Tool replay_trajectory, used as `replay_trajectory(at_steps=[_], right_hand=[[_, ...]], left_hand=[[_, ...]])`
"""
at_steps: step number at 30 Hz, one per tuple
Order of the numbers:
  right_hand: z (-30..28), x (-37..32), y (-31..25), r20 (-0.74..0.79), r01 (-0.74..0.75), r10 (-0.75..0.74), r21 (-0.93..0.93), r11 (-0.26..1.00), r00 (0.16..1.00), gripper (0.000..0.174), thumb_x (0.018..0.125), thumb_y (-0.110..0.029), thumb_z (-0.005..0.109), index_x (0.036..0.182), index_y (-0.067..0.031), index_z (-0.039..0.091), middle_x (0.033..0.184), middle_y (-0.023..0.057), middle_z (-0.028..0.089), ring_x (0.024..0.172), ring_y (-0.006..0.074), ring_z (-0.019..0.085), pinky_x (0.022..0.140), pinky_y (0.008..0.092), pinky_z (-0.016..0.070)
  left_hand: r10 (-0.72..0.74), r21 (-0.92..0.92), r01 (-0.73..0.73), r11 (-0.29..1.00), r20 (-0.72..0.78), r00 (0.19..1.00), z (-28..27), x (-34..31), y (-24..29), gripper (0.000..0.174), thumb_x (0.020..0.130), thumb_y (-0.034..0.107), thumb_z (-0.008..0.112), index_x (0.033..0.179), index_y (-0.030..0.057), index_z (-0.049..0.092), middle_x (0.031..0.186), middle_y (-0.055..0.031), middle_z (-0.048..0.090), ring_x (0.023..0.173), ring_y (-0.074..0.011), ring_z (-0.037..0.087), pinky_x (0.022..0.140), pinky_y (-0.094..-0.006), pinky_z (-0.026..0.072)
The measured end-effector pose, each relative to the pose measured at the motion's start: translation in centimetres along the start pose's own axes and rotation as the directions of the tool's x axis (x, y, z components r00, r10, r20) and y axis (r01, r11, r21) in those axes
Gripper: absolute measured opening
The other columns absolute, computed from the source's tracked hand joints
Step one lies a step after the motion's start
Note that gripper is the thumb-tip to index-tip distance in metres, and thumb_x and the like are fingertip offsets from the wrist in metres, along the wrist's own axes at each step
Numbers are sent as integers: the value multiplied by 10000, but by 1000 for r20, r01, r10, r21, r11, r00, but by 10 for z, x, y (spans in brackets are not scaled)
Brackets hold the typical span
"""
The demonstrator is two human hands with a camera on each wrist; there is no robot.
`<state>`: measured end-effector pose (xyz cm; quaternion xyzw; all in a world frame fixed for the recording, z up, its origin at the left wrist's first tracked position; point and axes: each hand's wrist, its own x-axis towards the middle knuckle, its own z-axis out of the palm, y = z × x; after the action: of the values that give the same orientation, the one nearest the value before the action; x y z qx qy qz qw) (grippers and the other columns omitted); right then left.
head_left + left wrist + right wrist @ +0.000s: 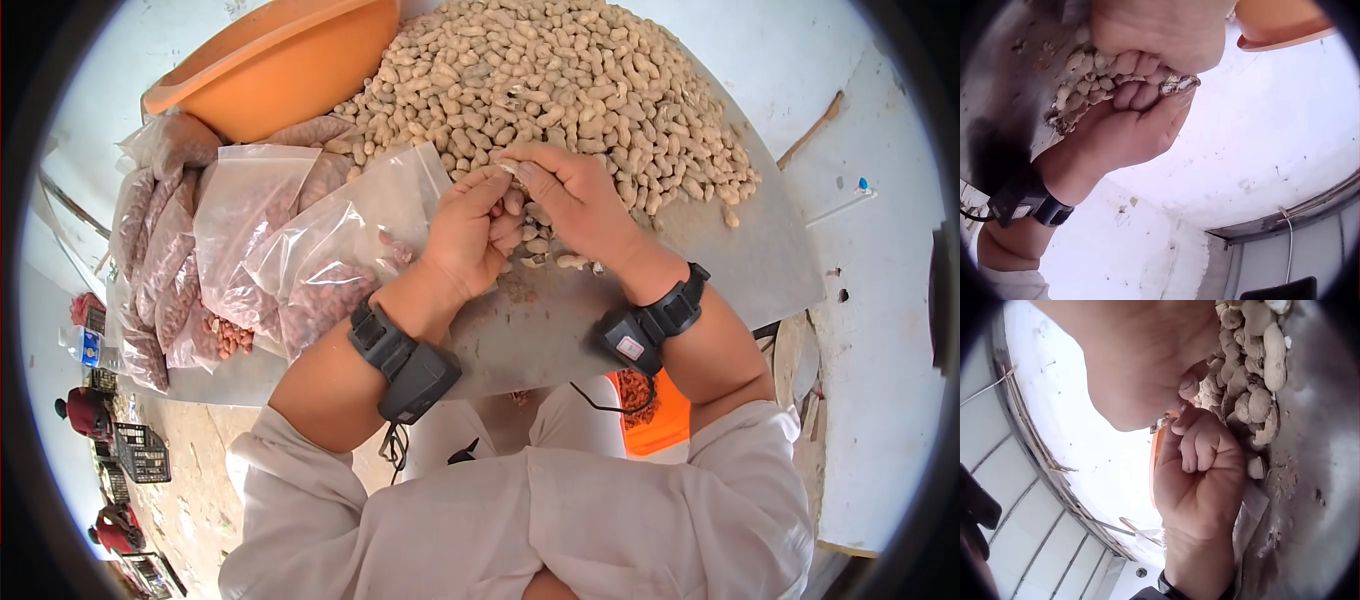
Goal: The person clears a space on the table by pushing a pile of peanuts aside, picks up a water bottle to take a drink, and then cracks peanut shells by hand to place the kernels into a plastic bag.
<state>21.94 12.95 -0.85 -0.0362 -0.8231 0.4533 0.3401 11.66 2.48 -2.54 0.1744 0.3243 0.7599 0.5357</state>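
Observation:
Both hands meet in front of the heap of unshelled peanuts (pixel 560 80). Between their fingertips is a peanut shell (pixel 1180 85), pale inside and broken. The left hand (pixel 470 232) has its fingers curled and pinches the shell from one side. From the other side the right hand (pixel 582 205) pinches it with thumb and forefinger. In the right wrist view, the left hand (pixel 1200 469) shows its curled fingers and palm, and the shell (pixel 1160 424) shows only in part. Whether kernels lie inside the left hand cannot be told.
An orange basin (pixel 270 75) stands at the back left. Clear bags of red kernels (pixel 325 300) lie left of the hands. Shell bits lie on the metal table (pixel 520 335) near its front edge. An orange container (pixel 660 425) is below the table; people are at far left.

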Motion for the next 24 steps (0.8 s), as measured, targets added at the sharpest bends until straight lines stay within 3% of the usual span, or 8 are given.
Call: replay_trajectory(at_steps=[3,7,9,15,18,21,24], right_hand=[[-5,2,-1,7,14,-14,19,1000,1000,197,881,-118,523,993,6,627,794,97,647,704,144,595,667,264,475],[-17,5,-1,118,-83,71,98,992,990,183,874,-136,546,925,12,642,778,75,642,712,112,574,666,245,462],[-22,5,-8,161,-166,142,146,975,977,184,868,-146,560,896,16,644,770,61,639,717,97,564,657,239,455],[-32,6,-7,212,-225,190,155,962,959,195,840,-183,597,852,5,646,720,39,616,672,90,536,622,246,443],[-31,7,9,239,1,58,-241,971,969,109,802,-134,617,857,-40,629,600,25,526,532,116,471,505,259,385],[-29,5,6,310,128,87,-611,781,947,142,718,-124,644,843,-58,624,658,89,553,613,233,540,572,333,435],[-26,1,13,330,242,-14,-660,711,944,163,680,-132,649,824,-60,625,736,108,566,714,298,557,635,375,452]], left_hand=[[26,39,-28,999,33,999,0,-1,1,120,916,82,442,816,53,502,686,-26,523,448,-59,299,412,-200,235],[23,85,-26,996,33,999,3,-4,4,80,908,81,481,864,39,533,686,-21,515,442,-54,289,415,-195,234],[9,100,-14,995,47,999,2,-4,5,77,903,85,498,870,35,545,683,-15,508,446,-51,290,416,-193,235],[23,121,-32,992,75,997,-4,-6,10,121,902,128,543,835,31,572,662,4,495,461,-49,315,414,-191,245],[60,124,-67,990,61,996,-6,-4,10,153,914,162,537,840,30,564,658,8,492,469,-49,315,420,-188,247],[88,123,-89,988,9,996,-6,-4,11,170,922,180,528,854,28,560,656,9,491,470,-48,311,423,-187,250],[101,110,-101,989,8,995,-8,-2,10,169,926,183,525,881,24,564,654,10,491,470,-49,313,423,-187,253]])
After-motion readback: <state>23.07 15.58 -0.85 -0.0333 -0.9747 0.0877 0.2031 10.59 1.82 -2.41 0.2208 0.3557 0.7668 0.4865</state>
